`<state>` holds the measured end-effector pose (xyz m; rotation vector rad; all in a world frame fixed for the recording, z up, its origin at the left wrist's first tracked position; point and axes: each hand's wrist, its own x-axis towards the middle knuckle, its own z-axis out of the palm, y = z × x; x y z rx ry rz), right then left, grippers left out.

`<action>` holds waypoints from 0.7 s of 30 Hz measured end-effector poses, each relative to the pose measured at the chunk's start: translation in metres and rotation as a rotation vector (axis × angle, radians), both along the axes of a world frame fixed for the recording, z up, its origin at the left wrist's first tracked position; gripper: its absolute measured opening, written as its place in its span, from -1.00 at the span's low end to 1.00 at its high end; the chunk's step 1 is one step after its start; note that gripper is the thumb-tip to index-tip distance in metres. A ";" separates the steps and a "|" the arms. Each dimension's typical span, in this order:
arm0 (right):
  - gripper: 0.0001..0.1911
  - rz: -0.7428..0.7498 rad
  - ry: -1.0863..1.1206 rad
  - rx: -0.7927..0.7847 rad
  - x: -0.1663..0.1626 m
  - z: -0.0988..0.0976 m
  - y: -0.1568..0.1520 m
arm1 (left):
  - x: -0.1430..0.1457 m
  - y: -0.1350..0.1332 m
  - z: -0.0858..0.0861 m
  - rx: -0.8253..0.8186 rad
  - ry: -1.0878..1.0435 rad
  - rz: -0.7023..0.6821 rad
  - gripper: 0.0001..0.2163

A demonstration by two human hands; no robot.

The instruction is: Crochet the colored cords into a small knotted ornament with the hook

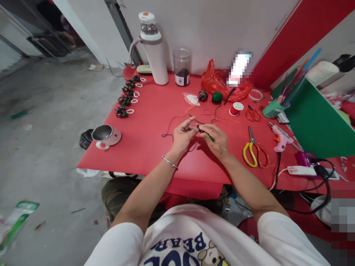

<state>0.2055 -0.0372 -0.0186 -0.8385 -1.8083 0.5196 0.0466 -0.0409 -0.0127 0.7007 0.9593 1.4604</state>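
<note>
My left hand (182, 136) is over the middle of the red table, its thumb and fingertips pinching a small dark piece of yarn work (199, 129). Opposite it, my right hand (216, 139) is closed around a thin crochet hook (212, 138) with a green handle; the metal tip points toward the left fingers. Fingers partly hide the yarn work. Loose dark and orange yarn (177, 117) trails over the table beside both hands. Behind them are a green yarn ball (217, 97), a dark multicoloured yarn ball (203, 96) and a bag of white beads (192, 99).
Several dark pompom-like pieces with bead loops (122, 112) line the left edge, near a mug (107, 136). A tall flask (155, 55) and jar (182, 66) stand behind. Rightward lie red thread (236, 109), yellow-and-red-handled scissors (251, 151) and a pink glue gun (280, 138).
</note>
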 end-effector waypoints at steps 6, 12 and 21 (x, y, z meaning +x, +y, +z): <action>-0.64 0.005 -0.041 0.092 0.000 -0.006 0.000 | -0.004 0.000 0.000 -0.096 -0.180 -0.124 -0.46; -0.64 0.143 0.041 -0.086 0.016 0.008 0.008 | -0.020 0.001 0.004 -0.166 -0.302 -0.353 -0.59; -0.76 0.232 0.047 -0.203 0.036 0.028 0.015 | -0.031 0.004 0.005 -0.184 -0.248 -0.389 -0.63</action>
